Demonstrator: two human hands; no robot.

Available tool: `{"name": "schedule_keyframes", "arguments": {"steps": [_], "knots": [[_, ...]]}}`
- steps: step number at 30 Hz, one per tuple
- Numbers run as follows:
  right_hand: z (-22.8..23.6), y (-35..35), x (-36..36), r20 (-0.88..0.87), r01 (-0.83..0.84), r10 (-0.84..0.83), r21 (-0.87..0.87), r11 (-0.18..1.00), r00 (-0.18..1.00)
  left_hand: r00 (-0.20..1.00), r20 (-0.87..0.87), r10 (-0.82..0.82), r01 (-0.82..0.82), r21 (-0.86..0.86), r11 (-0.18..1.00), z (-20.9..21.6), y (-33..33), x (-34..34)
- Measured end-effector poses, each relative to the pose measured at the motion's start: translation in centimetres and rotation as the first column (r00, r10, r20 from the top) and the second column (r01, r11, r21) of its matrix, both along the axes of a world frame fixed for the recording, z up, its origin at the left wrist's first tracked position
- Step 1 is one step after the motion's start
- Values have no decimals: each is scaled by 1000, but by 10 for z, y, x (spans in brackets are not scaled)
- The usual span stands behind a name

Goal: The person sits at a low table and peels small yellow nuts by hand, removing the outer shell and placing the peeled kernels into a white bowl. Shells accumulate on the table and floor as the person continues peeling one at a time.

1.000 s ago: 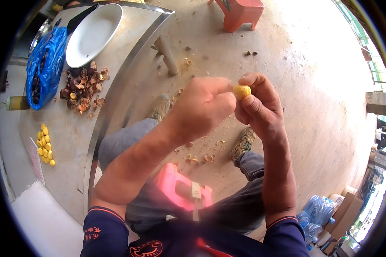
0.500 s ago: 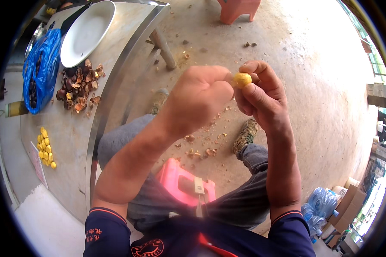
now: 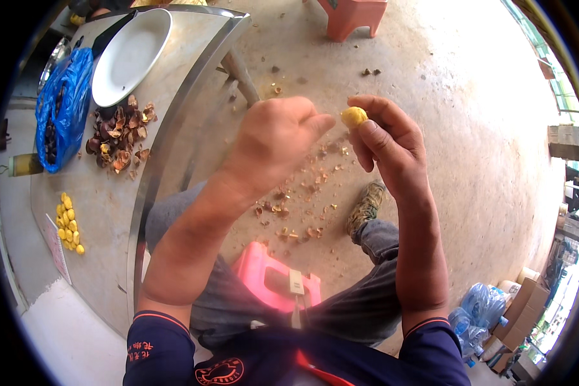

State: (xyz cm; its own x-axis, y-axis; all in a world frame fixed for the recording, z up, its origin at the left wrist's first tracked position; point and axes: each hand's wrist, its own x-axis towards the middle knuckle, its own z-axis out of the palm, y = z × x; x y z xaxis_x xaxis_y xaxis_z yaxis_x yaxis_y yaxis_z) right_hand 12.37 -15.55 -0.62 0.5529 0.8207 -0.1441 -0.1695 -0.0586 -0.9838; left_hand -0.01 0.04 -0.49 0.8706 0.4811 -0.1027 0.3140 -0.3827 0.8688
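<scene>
Head view: the table (image 3: 100, 199) has a metal strip along its right edge. A blue plastic bag (image 3: 67, 106) stands toward the left edge, beside a white oval plate (image 3: 132, 58) near the far edge. A pile of dark shells (image 3: 119, 134) lies nearer than the plate, inside the right edge. Beyond that edge, above the floor, the left hand (image 3: 276, 132) has a narrow grip, fingers curled; its contents cannot be told. The right hand (image 3: 395, 145) pinches a yellow kernel (image 3: 353, 117) between thumb and fingers, just apart from the left. Similar kernels (image 3: 67, 222) are clustered toward the left edge.
</scene>
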Motion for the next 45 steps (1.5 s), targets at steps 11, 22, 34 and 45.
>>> {"name": "schedule_keyframes", "arguments": {"steps": [11, 22, 34, 45], "knots": [[-9, 13, -13, -248, 94, -93, -7, 996, 964, 816, 519, -254, -43, 493, 869, -27, -19, 5], [-27, -6, -22, -543, -99, 170, 158, 982, 822, 875, 432, -219, 153, 183, 971, -24, -27, -13], [-6, -35, 15, -362, 149, -84, 158, 976, 929, 970, 241, -15, -119, 532, 838, -56, -107, -120], [6, -48, 4, -231, 61, -53, 29, 998, 972, 873, -315, 372, -73, 671, 738, -13, -120, -215]]}}
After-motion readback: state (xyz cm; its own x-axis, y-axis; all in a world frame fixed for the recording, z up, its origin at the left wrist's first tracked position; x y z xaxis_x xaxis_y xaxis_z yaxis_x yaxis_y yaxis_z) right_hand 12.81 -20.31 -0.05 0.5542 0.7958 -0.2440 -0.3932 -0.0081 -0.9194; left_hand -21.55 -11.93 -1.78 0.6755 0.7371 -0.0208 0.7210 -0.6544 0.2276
